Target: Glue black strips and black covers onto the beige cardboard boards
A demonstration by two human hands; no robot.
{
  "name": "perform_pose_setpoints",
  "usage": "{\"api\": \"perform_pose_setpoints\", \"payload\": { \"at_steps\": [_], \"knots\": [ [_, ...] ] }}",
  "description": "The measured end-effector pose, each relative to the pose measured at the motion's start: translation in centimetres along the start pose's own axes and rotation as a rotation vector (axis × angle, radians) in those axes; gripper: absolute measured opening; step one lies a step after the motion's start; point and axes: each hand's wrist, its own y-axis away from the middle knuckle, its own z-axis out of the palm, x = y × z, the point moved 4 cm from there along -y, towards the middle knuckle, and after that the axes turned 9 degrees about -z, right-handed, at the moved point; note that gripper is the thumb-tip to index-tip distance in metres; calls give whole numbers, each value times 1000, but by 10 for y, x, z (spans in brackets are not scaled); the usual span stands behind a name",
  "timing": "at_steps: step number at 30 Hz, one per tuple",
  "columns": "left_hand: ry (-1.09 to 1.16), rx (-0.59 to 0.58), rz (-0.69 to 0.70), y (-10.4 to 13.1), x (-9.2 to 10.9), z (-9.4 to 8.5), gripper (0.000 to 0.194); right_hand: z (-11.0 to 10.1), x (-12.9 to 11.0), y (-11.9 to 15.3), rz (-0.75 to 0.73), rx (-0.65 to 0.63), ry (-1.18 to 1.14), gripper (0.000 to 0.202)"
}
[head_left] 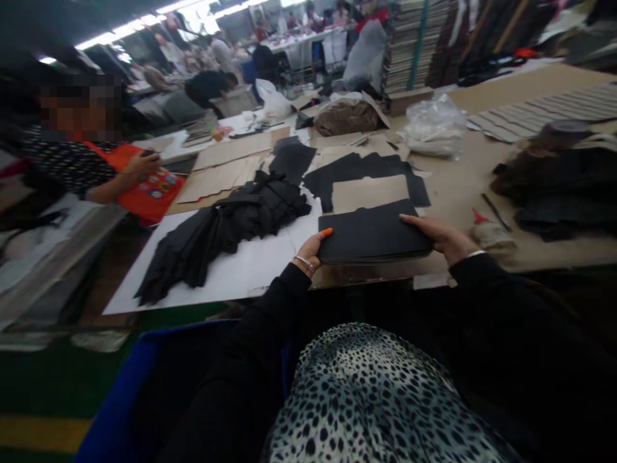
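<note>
Both my hands grip a stack of black rectangular sheets (pixel 376 235) by its two short sides, over the near edge of the table. My left hand (pixel 311 249) holds the left end, its orange-covered thumb on top and its fingers hidden beneath. At the right end, my right hand (pixel 441 236) has closed round the corner, thumb side on the top sheet. Just behind the stack lies a beige sheet (pixel 371 193), partly over spread black sheets (pixel 349 170). A fanned heap of black pieces (pixel 226 228) lies to the left on a white board (pixel 270 260).
A glue bottle with a red tip (pixel 491 231) and a dark pen-like tool (pixel 496 211) lie at the right. Beyond are clear plastic bags (pixel 434 125) and a brown bundle (pixel 347 116). A co-worker in an orange apron (pixel 144 180) is at the left. A blue bin (pixel 125 379) stands below.
</note>
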Motion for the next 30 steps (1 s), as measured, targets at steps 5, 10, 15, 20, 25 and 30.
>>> {"api": "perform_pose_setpoints", "payload": {
  "at_steps": [5, 10, 15, 20, 25, 30],
  "knots": [
    [90, 77, 75, 25, 0, -68, 26, 55, 9, -5, -36, -39, 43, 23],
    [157, 145, 109, 54, 10, -152, 23, 154, 20, 2, -87, -192, -11, 24],
    [173, 255, 143, 76, 41, -230, 20, 253, 31, 3, -106, -289, -34, 22],
    [163, 370, 193, 82, 74, -287, 18, 324, 36, -1, -110, -315, -59, 21],
    [141, 461, 217, 73, 89, -322, 21, 357, 43, -5, -107, -307, -29, 27],
    [106, 516, 190, 61, 90, -338, 25, 363, 53, -12, -93, -274, 21, 31]
  ]
}}
